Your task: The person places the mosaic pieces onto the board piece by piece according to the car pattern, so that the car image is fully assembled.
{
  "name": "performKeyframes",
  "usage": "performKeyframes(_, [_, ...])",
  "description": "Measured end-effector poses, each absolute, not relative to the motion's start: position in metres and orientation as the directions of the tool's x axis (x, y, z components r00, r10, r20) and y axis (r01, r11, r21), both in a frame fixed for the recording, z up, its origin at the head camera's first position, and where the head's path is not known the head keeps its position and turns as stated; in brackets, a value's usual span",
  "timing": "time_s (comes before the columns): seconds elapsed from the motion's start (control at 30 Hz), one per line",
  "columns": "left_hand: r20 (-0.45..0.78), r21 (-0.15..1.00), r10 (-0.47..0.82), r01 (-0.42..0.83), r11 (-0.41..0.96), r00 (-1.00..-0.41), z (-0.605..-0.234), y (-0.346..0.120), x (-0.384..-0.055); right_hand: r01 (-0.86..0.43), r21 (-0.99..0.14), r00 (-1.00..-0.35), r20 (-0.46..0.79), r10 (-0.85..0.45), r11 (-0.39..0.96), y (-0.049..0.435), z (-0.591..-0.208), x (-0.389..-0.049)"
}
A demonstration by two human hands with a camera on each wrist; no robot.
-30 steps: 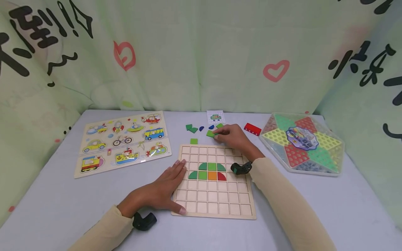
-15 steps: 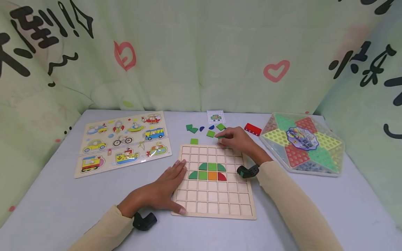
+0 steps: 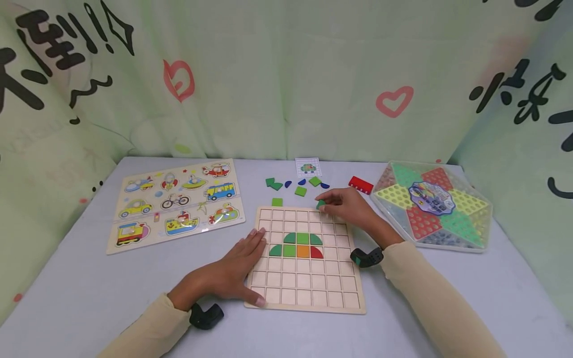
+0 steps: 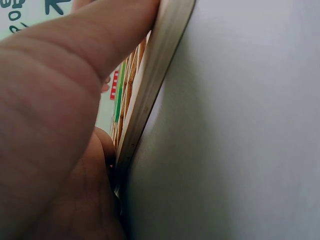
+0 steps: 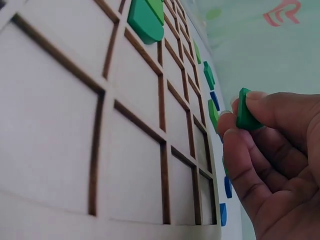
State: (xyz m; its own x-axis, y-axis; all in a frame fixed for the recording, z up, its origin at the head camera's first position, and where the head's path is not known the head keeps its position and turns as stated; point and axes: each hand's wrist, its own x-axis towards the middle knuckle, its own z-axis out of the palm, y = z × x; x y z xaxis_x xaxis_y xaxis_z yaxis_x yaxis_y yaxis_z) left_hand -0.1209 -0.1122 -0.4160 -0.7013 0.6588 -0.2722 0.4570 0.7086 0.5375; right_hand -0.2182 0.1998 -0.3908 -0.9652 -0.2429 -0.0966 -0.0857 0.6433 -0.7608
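A wooden grid board [image 3: 295, 281] lies mid-table, with green, orange and red tiles [image 3: 302, 251] set in its upper-middle squares. My left hand [image 3: 233, 266] rests along the board's left side, fingers straight, thumb over the lower left corner; the left wrist view shows the thumb [image 4: 75, 45] at the board's edge. Between thumb and fingertips my right hand [image 3: 346, 206] pinches a dark green tile [image 5: 245, 112], close over the board's far edge. Beyond that edge lie loose tiles: light green squares [image 3: 301, 191], dark green pieces [image 3: 276, 186] and blue ones [image 3: 325, 185].
A small pattern card [image 3: 308, 167] lies at the back of the table. On the left is a vehicle picture puzzle [image 3: 176, 204]. To the right sit a red strip-shaped piece [image 3: 360, 185] and a clear hexagonal box [image 3: 431, 204] of coloured pieces. Curtains hang behind.
My right hand has come away from the loose green squares with a dark green tile, moving right and toward the board. A blue tile it covered now shows. The left hand stays put.
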Motion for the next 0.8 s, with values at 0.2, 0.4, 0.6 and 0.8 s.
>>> performKeyframes(0.2, [-0.269,0.534,0.66,0.462,0.708,-0.702,-0.417,-0.112,-0.121,-0.083,-0.737,-0.958,-0.128,-0.259,0.671,0.203,-0.391,-0.208])
performKeyframes(0.4, [-0.262,0.535,0.665,0.469,0.703,-0.699,-0.417,-0.113,-0.121,-0.123,-0.735,-0.945,-0.118,-0.305,0.667,0.205,-0.39,-0.196])
performKeyframes(0.6, [-0.261,0.542,0.666,0.465,0.7,-0.699,-0.416,-0.113,-0.121,-0.129,-0.751,-0.934,-0.127,-0.334,0.647,0.207,-0.393,-0.185])
performKeyframes(0.8, [-0.266,0.536,0.66,0.462,0.707,-0.702,-0.416,-0.112,-0.121,-0.166,-0.753,-0.923,-0.108,-0.368,0.636,0.212,-0.394,-0.171])
